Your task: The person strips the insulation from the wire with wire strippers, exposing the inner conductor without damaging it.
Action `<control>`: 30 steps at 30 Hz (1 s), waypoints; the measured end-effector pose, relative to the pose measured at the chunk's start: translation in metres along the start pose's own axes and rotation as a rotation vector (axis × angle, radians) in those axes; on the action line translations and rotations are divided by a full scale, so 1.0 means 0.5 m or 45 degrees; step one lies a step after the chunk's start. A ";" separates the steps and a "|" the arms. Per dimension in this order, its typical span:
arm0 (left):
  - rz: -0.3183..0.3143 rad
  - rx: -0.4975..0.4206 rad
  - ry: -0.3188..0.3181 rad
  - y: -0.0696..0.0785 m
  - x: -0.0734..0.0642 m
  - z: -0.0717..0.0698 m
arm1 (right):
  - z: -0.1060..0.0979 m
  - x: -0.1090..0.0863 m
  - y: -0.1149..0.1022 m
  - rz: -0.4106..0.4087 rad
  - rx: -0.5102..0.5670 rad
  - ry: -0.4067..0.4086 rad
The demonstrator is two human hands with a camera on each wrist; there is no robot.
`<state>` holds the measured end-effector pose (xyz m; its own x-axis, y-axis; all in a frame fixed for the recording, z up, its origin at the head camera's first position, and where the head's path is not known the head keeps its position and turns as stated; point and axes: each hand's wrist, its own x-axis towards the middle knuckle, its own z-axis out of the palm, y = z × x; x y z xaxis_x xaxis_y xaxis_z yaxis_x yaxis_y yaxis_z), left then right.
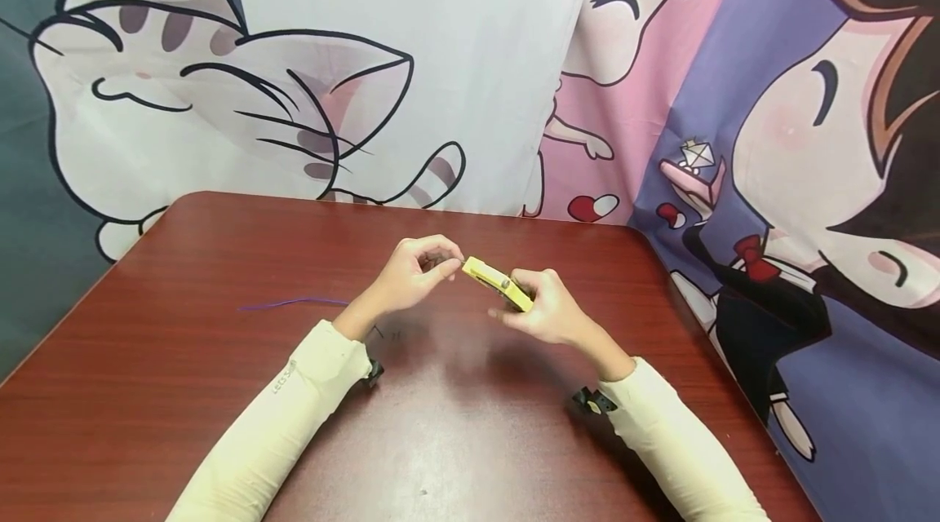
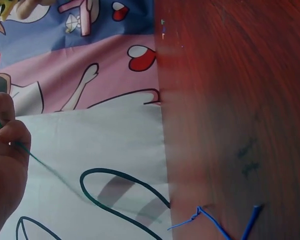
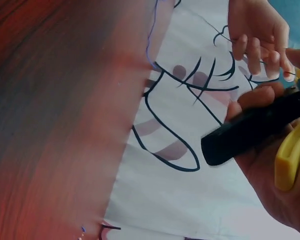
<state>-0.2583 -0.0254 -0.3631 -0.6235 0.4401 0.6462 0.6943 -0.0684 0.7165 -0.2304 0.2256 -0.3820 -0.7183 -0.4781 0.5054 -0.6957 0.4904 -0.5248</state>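
Observation:
My left hand [image 1: 414, 273] is raised over the table and pinches a thin green wire [image 2: 45, 166] between thumb and fingers. The wire trails back behind the fingers in the left wrist view. Facing it, my right hand [image 1: 547, 310] grips a yellow and black wire stripper [image 1: 492, 279]. Its yellow nose points at the left fingertips, close to the pinched wire end. In the right wrist view the black handle [image 3: 255, 132] and the yellow handle [image 3: 290, 157] lie across the right palm. The tool's jaws are hidden at this angle.
On the red-brown table [image 1: 426, 457] a blue wire [image 1: 294, 302] lies left of the left forearm. Tiny coloured scraps [image 2: 163, 25] lie near the table's edge. A cartoon-printed curtain [image 1: 470, 98] hangs behind the table and along its right side.

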 end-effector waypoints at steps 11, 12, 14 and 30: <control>-0.033 -0.025 0.022 0.000 -0.005 0.003 | 0.004 0.001 -0.005 -0.095 -0.052 0.052; -0.033 -0.026 0.020 0.000 -0.004 0.004 | 0.004 0.002 -0.005 -0.100 -0.064 0.055; -0.031 -0.016 0.020 -0.001 -0.003 0.005 | 0.004 0.002 -0.004 -0.107 -0.073 0.060; -0.025 0.026 0.040 -0.080 -0.007 0.009 | -0.007 0.007 -0.051 0.058 0.077 0.008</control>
<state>-0.2822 -0.0201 -0.3953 -0.6478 0.4128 0.6403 0.6888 -0.0418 0.7238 -0.2152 0.2141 -0.3645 -0.7493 -0.4515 0.4845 -0.6611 0.4666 -0.5875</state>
